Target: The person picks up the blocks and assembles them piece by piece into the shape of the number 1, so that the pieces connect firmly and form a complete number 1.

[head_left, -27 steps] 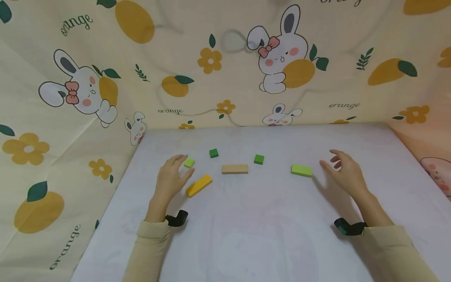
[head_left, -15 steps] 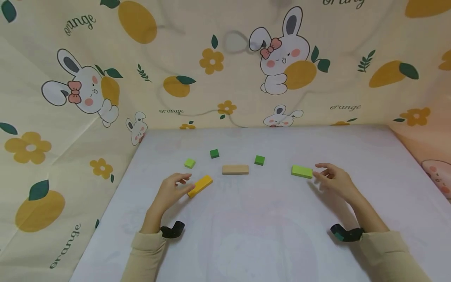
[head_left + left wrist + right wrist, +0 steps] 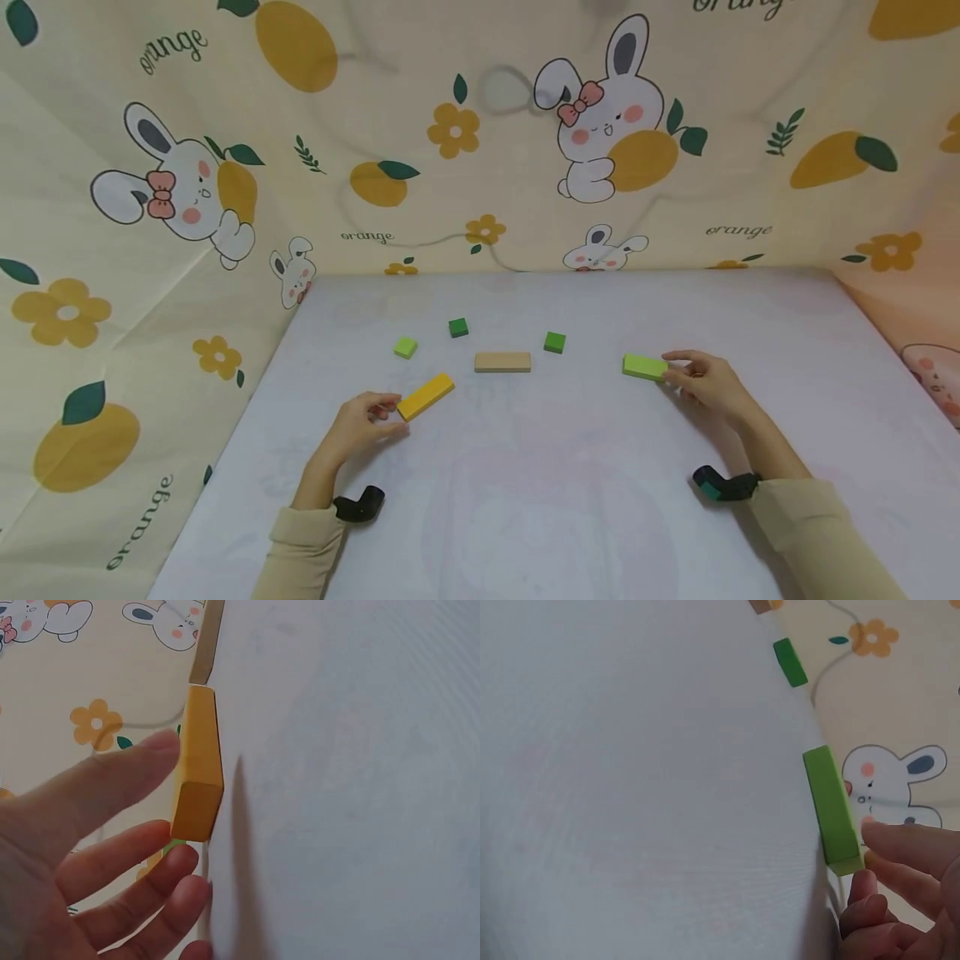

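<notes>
In the head view my left hand [image 3: 363, 425] is at the near left end of a yellow rectangular block [image 3: 426, 397]. Its thumb and fingers are spread apart, with a gap between them in the left wrist view. My right hand [image 3: 708, 383] is at the right end of a light green rectangular block [image 3: 644, 367]. Thumb and fingers there are bent loosely around the end, close to the block; whether they touch it is hard to tell. Both blocks lie flat on the white table [image 3: 555, 492].
Between the hands lies a tan rectangular block [image 3: 502, 362]. Behind it are a dark green small block [image 3: 458, 327] and a green small block [image 3: 555, 342]. A light green small block [image 3: 406, 347] sits behind the yellow one. Printed cloth [image 3: 465, 192] borders the table at the back and left.
My left hand has come down and nearer, from beside the small light green block to the yellow block's end. My right hand has moved left to the light green block. The blocks stay put.
</notes>
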Demonstrator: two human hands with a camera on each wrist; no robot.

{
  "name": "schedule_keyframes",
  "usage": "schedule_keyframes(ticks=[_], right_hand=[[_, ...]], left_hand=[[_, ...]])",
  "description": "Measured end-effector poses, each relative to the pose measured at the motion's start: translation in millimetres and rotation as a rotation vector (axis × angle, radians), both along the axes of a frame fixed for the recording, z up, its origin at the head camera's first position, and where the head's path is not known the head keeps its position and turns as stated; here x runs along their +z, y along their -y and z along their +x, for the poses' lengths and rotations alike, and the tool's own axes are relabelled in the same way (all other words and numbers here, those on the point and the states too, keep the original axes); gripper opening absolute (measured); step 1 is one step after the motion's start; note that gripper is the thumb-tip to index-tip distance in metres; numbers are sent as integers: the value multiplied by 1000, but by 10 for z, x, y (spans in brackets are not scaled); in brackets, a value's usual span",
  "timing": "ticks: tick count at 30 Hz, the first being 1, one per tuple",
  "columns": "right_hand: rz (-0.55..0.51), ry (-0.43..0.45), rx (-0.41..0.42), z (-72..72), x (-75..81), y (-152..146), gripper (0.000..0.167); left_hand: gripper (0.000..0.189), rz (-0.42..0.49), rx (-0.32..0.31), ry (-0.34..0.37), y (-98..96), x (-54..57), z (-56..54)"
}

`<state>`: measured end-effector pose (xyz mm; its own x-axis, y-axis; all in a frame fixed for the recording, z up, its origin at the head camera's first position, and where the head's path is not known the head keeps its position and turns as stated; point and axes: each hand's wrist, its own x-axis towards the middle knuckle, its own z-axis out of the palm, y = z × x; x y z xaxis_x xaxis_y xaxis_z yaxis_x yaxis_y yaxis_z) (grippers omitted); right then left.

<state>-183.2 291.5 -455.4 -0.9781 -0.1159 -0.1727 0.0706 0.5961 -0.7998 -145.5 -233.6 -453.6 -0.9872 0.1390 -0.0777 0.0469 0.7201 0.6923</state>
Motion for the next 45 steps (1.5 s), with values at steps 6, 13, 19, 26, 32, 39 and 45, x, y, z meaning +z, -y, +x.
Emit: schedule_keyframes(ticks=[6, 13, 19, 26, 32, 39, 45], right_hand=[[14, 16, -3, -33, -13, -19, 51], [15, 64, -5, -75, -17, -30, 54], [11, 88, -9, -100, -6, -44, 54], [12, 106, -14, -119, 8, -50, 55], [11, 85, -9, -135, -23, -50, 54], [5, 78, -11, -141, -56, -53, 54], [-10, 94, -20, -124, -60, -58, 54]], left_hand=[[47, -14, 5, 3, -26, -22, -22], [45, -25, 22, -2, -44, -31, -41], [39, -32, 26, -44, -57, -61, -80], [36, -21, 12, -85, -59, -89, -126], [33, 3, 1, -118, -67, -111, -125], [32, 26, -53, -147, -145, -96, -84], [33, 39, -110, -150, -258, -71, -40]])
